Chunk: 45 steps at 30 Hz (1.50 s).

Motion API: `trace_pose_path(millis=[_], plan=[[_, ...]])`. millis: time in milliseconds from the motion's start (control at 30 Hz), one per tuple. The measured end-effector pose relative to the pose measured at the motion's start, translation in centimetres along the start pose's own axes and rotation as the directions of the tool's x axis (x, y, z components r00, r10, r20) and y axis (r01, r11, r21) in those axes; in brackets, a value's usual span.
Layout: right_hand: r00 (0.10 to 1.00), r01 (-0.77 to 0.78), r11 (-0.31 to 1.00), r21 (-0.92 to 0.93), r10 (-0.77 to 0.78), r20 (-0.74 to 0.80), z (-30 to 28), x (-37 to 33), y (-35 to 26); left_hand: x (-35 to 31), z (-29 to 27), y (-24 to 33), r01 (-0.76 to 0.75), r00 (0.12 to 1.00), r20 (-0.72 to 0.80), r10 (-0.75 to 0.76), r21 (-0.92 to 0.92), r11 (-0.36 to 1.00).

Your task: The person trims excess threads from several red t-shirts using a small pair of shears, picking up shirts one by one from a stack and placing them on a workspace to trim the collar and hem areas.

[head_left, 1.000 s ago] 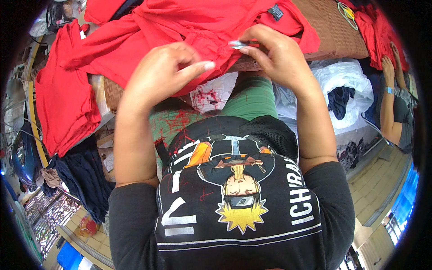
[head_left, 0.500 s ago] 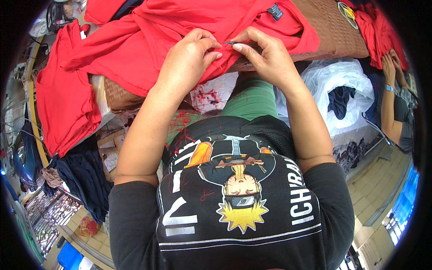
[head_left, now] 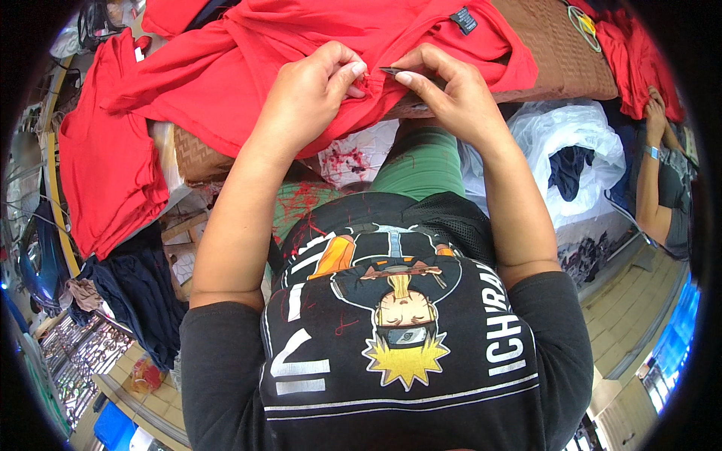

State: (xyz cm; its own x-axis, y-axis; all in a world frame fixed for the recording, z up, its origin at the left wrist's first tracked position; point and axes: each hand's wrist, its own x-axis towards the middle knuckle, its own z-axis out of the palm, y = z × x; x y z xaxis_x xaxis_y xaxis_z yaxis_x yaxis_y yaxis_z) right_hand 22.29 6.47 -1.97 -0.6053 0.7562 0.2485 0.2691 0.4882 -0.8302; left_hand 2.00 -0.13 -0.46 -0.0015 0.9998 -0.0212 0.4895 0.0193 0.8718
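Observation:
A red garment (head_left: pixel 301 30) with a dark neck label (head_left: pixel 465 20) is spread over a brown patterned padded surface (head_left: pixel 560 45) in front of me. My left hand (head_left: pixel 316 86) is closed, its thumb and fingers pinching a fold of the red cloth. In my right hand (head_left: pixel 451 86) a small dark pointed tool (head_left: pixel 389 70) is held between thumb and forefinger. Its tip points left toward the pinched fold, a short gap from my left fingers. Whether it is tweezers or thread snips I cannot make out.
Red thread scraps lie on my green trousers (head_left: pixel 421 169) and on a white cloth (head_left: pixel 357 158) between my legs. A clear plastic bag (head_left: pixel 556 143) with dark fabric stands to the right. At far right a co-worker's hands (head_left: pixel 656 116) touch red cloth. Dark cloth (head_left: pixel 139 293) hangs at left.
My left hand has turned and its fingers have curled tighter on the red cloth. The tool in my right hand has shifted slightly right. The co-worker's hands have moved a little.

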Motion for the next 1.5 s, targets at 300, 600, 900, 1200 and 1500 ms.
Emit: trace_pose_path(millis=[300, 600, 900, 1200, 1500], plan=[[0.978, 0.210, 0.937, -0.280, -0.195, 0.080, -0.8, 0.6, -1.9, 0.0, -0.1, 0.7, -0.020, 1.000, 0.005, 0.020, 0.018, 1.000], [0.971, 0.235, 0.924, -0.301, -0.207, 0.123, -0.7, 0.9, -2.2, 0.1, 0.0, 0.5, -0.045, 0.999, 0.004, 0.044, 0.017, 0.999], [0.960, 0.280, 0.889, -0.362, -0.253, 0.123, -1.1, 1.2, -2.0, 0.1, 0.0, 0.8, -0.037, 0.999, 0.009, 0.037, 0.036, 0.999], [0.956, 0.287, 0.892, -0.349, -0.246, 0.158, -1.1, 1.5, -2.9, -0.5, -0.7, 1.9, -0.075, 0.997, -0.018, 0.078, 0.131, 0.989], [0.960, 0.278, 0.883, -0.378, -0.268, 0.081, -6.3, 1.9, -4.4, -3.9, -7.4, 8.0, -0.511, 0.859, 0.015, 0.511, -0.005, 0.859]])
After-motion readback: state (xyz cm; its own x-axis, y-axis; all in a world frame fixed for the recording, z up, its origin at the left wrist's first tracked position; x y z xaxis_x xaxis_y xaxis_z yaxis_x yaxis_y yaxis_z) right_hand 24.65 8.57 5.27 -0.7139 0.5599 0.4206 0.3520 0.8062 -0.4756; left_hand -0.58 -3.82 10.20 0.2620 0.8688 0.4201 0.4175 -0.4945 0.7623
